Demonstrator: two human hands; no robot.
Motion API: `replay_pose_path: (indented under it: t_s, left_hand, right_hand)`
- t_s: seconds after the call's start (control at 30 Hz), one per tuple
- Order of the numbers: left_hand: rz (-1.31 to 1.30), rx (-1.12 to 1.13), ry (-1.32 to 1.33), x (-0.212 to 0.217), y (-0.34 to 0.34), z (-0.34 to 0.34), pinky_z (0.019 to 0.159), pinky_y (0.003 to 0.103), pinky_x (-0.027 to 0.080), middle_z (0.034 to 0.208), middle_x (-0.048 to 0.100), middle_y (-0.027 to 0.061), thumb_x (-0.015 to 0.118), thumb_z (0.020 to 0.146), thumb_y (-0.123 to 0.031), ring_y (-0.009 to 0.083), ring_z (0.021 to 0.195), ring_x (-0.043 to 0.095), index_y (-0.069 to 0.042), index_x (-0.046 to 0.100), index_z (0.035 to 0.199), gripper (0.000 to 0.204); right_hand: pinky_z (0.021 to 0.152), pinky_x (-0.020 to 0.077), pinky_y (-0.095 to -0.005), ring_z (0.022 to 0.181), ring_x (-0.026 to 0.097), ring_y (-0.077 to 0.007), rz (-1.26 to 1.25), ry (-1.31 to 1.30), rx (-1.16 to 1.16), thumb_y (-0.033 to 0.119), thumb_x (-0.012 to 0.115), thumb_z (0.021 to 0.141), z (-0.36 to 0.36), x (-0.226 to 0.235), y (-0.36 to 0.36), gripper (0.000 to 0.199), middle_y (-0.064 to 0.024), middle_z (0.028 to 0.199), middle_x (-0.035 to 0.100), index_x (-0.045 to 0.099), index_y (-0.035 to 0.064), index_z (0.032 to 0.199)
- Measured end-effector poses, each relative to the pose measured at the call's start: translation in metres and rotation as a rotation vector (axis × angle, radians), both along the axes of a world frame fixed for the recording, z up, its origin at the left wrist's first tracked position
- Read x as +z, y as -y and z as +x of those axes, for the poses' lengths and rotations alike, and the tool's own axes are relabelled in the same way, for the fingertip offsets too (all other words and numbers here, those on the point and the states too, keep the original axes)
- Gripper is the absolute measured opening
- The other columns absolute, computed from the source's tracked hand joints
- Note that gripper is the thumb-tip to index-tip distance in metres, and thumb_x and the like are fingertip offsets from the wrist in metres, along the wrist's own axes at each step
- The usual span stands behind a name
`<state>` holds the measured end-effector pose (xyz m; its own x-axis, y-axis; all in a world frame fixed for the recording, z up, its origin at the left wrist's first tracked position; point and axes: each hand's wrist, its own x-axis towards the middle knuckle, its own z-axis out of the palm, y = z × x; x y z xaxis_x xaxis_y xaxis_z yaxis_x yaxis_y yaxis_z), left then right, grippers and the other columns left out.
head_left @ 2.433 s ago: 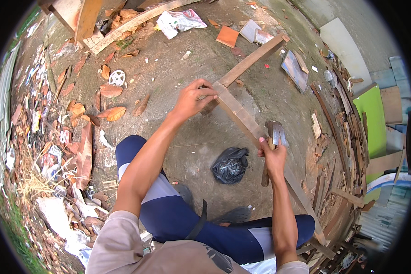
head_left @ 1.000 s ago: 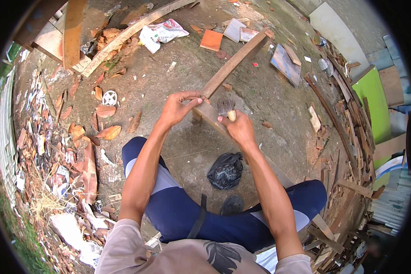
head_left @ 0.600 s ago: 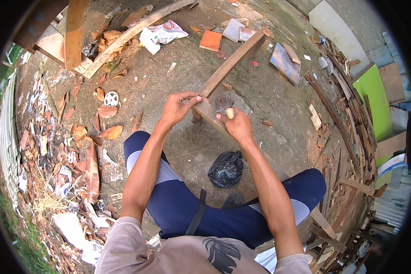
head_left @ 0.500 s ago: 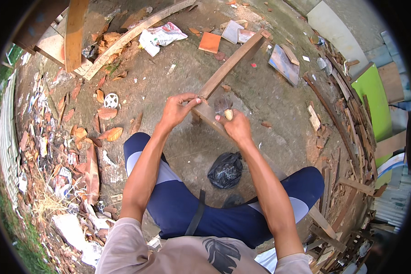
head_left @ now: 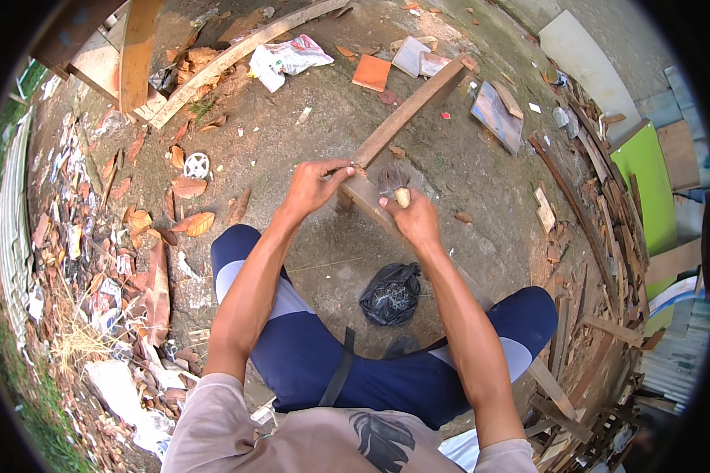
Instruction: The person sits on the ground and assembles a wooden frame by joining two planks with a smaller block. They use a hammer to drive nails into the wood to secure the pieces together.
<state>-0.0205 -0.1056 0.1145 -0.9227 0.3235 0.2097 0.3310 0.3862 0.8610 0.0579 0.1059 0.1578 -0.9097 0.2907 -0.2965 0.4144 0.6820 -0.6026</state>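
Note:
Two wooden beams meet at a corner in front of me; the far beam (head_left: 409, 112) runs away to the upper right, and the near beam (head_left: 373, 203) slants under my right arm. My left hand (head_left: 314, 188) is closed at this corner, fingers and thumb pressed on the wood. Whether something small is pinched there I cannot make out. In my right hand (head_left: 416, 221), beside the near beam, is a tool with a pale handle (head_left: 403, 196) and a broad dark head. The head is blurred, so its kind is unclear. My knees are spread on either side.
A black plastic bag (head_left: 390, 295) lies between my legs. Scrap wood (head_left: 584, 205) is piled along the right, by a green panel (head_left: 647, 183). Leaves and litter (head_left: 126, 276) cover the left ground. Tile pieces (head_left: 371, 72) and a white sack (head_left: 289, 61) lie ahead.
The view has shifted slightly, so the ground items sit a little farther right. My left hand stays at the beam corner, and my right hand keeps hold of the tool in nearly the same place.

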Motion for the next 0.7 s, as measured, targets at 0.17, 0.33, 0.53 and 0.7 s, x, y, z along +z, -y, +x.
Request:
replay_pose_path:
  t_s: [0.17, 0.33, 0.53, 0.7]
  left_hand:
    - [0.013, -0.012, -0.016, 0.001, 0.001, 0.001, 0.07, 0.033, 0.055, 0.091, 0.076, 0.0124, 0.073, 0.09, -0.023, 0.0167, 0.079, 0.072, -0.005, 0.076, 0.103, 0.022]
    - [-0.003, 0.023, -0.026, -0.003, 0.001, 0.003, 0.07, 0.032, 0.055, 0.092, 0.076, 0.0132, 0.073, 0.09, -0.024, 0.0182, 0.079, 0.073, -0.004, 0.076, 0.103, 0.023]
    - [-0.007, 0.049, -0.076, -0.003, -0.003, 0.008, 0.07, 0.034, 0.056, 0.095, 0.075, 0.0151, 0.073, 0.09, -0.025, 0.0234, 0.082, 0.074, -0.004, 0.076, 0.102, 0.024]
    - [0.013, 0.061, -0.118, -0.002, -0.004, 0.012, 0.07, 0.035, 0.056, 0.097, 0.074, 0.0151, 0.073, 0.09, -0.025, 0.0265, 0.083, 0.074, -0.006, 0.076, 0.102, 0.023]
  right_hand:
    - [0.079, 0.0512, -0.0487, 0.091, 0.068, -0.0445, 0.028, -0.005, 0.009, 0.043, 0.08, 0.078, 0.001, -0.001, -0.002, 0.051, -0.0278, 0.091, 0.07, 0.067, -0.0027, 0.097]
    - [0.076, 0.0505, -0.0491, 0.086, 0.068, -0.0439, 0.0, -0.05, 0.021, 0.044, 0.079, 0.078, 0.003, -0.003, -0.001, 0.05, -0.0273, 0.088, 0.069, 0.067, -0.0025, 0.093]
    - [0.076, 0.0501, -0.0495, 0.083, 0.067, -0.0435, -0.006, -0.127, -0.01, 0.046, 0.074, 0.083, 0.002, -0.002, -0.011, 0.051, -0.0278, 0.087, 0.069, 0.068, -0.0026, 0.093]
    - [0.074, 0.0504, -0.0485, 0.08, 0.067, -0.0405, 0.057, -0.321, 0.015, 0.047, 0.067, 0.09, -0.003, 0.033, -0.012, 0.052, -0.0257, 0.084, 0.068, 0.068, -0.0037, 0.101]
